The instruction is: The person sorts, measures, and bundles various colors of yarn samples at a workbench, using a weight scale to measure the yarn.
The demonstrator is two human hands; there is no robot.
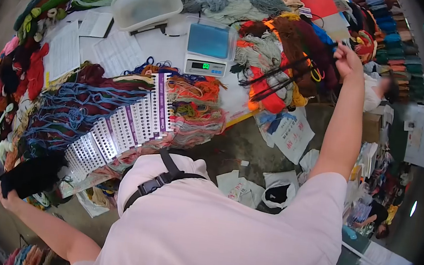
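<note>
My right hand (348, 61), at two o'clock, is closed on black strands (286, 74). My left hand (7, 200), at eight o'clock, half-curled, contacts the black bundle (34, 177); grip cannot be confirmed.

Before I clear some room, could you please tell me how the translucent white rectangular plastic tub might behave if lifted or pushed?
The tub would probably feel stiff, as its walls hold their shape. It looks thin-walled, so likely light for its size. Its broad, low form suggests sliding rather than rolling.
</note>
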